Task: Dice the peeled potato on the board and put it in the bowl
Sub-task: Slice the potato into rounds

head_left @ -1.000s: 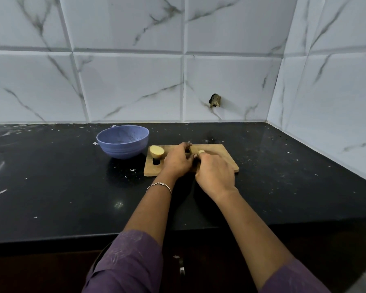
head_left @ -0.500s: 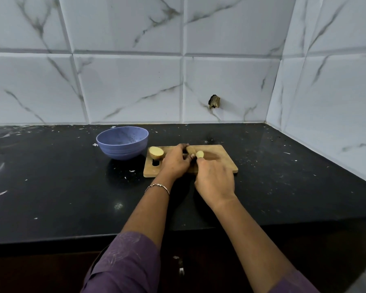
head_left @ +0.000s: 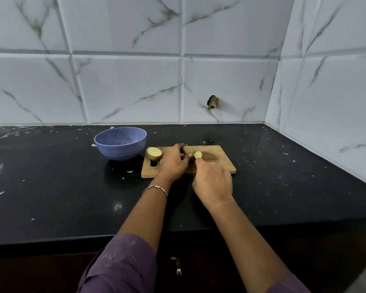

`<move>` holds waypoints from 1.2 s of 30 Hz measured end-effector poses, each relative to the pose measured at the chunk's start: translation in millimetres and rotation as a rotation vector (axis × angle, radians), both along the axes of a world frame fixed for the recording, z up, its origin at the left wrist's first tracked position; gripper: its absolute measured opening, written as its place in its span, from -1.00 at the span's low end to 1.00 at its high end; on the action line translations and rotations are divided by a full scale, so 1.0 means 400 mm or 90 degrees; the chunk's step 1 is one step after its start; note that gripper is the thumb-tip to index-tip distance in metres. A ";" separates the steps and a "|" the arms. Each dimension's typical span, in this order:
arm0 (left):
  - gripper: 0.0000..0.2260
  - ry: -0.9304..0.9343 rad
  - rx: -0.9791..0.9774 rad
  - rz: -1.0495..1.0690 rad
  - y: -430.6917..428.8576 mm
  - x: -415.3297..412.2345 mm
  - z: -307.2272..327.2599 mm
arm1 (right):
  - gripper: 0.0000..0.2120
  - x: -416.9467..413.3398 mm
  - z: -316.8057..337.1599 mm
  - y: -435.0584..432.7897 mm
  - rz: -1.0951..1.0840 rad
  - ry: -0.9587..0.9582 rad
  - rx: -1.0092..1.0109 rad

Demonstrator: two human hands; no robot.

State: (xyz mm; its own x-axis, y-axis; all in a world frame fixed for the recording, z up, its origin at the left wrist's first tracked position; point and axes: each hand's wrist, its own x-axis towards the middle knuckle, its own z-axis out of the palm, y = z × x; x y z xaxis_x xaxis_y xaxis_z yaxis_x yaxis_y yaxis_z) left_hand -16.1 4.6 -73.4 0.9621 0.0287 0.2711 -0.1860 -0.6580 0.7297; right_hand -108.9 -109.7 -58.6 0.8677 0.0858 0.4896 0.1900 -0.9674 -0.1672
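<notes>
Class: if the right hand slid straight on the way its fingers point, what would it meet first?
The small potato piece just ahead of the right hand, on the board; the gap, if any, is unclear.

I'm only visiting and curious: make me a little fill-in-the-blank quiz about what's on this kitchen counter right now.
1. The wooden board lies to the ____ of the bowl.
2. The potato half rests on the ____, at the end nearest the bowl.
3. The bracelet is worn on the person's ____ wrist.

Missing words: right; board; left.
</notes>
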 end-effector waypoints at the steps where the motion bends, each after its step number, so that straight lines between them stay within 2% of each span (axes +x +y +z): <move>1: -0.54 0.001 0.000 0.005 -0.001 -0.003 -0.001 | -0.74 0.001 -0.001 0.000 0.000 -0.001 -0.003; 9: -0.65 0.002 0.004 0.007 0.004 -0.020 -0.001 | -0.57 0.011 -0.013 -0.001 -0.014 -0.009 -0.019; 17: -0.60 0.016 0.014 0.000 0.004 -0.006 -0.008 | -0.69 0.015 -0.013 -0.008 -0.040 -0.017 -0.003; 25: -0.60 0.010 0.019 0.005 0.006 -0.001 -0.012 | -0.67 0.014 -0.015 -0.001 -0.008 -0.083 0.105; 36: -0.60 0.016 0.022 0.001 0.006 0.003 -0.011 | -0.69 0.008 -0.010 -0.001 -0.010 -0.063 0.132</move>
